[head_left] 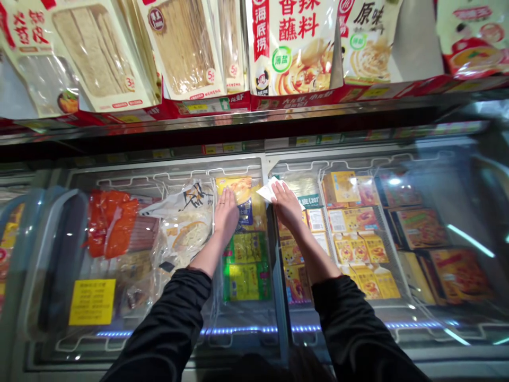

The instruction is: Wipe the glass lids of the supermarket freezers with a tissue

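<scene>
Both my arms in black sleeves reach over a chest freezer with glass lids [238, 318]. My left hand [226, 215] lies flat with fingers together on the glass, over a yellow and blue food pack [246, 201]. My right hand [285, 204] rests on the glass by the centre divider and presses a white cloth or paper [269, 189] under its fingers. Green and yellow packs [246, 265] lie below the glass between my arms.
The freezer holds red-orange packs [111, 223] at the left, a white noodle bag [185, 223], and yellow boxed foods [366, 249] at the right. A yellow notice [92, 301] is stuck at the lower left. The shelf above carries hanging bags of dried goods and sauce [294, 42].
</scene>
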Tool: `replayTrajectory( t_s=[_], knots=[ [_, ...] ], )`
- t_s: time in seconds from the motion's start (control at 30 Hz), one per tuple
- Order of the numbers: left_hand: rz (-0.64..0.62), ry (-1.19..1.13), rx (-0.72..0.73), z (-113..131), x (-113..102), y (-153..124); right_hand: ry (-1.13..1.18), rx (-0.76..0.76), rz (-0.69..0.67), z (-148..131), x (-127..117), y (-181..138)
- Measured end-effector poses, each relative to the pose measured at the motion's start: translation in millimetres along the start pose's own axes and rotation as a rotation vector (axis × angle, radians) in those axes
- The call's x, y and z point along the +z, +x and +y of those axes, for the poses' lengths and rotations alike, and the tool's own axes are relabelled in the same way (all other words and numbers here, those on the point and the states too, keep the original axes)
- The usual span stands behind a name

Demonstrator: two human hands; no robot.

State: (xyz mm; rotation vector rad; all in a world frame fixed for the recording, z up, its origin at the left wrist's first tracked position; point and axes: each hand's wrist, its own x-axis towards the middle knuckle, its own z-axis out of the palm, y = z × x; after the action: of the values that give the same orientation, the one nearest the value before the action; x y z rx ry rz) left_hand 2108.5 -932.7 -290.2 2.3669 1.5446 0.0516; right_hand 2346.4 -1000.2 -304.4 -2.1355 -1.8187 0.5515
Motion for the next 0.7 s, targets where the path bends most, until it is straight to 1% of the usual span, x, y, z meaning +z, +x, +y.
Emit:
replayTrajectory(
  t_s=[0.07, 0.1, 0.2, 0.27, 0.33, 0.4, 0.53, 0.6, 0.63, 0.7],
  knots=[
    [0.005, -0.006, 0.017, 19, 4, -3, -0.012, 0.01, -0.003, 4, -3, 5],
    [0.009, -0.011, 0.029, 29, 7, -3, -0.018, 0.013, -0.007, 5, -4, 3],
    [0.018, -0.035, 0.091, 57, 16, -1, -0.041, 0.029, -0.019, 11, -7, -19],
    [0.019, -0.052, 0.145, 73, 23, 3, -0.061, 0.068, -0.021, 16, -9, -34],
    [0.03, -0.06, 0.165, 84, 31, 7, -0.081, 0.125, -0.019, 24, -11, -40],
    [0.05, -0.059, 0.156, 90, 38, 10, -0.095, 0.193, -0.012, 34, -12, -30],
    [0.087, -0.049, 0.137, 92, 43, 10, -0.098, 0.282, -0.008, 48, -15, 20],
    [0.098, -0.045, 0.129, 91, 43, 10, -0.091, 0.26, -0.023, 47, -15, 41],
    [0.101, -0.044, 0.128, 91, 42, 10, -0.087, 0.233, -0.033, 45, -14, 47],
    [0.106, -0.046, 0.128, 91, 42, 10, -0.081, 0.16, -0.051, 38, -14, 46]
  ],
)
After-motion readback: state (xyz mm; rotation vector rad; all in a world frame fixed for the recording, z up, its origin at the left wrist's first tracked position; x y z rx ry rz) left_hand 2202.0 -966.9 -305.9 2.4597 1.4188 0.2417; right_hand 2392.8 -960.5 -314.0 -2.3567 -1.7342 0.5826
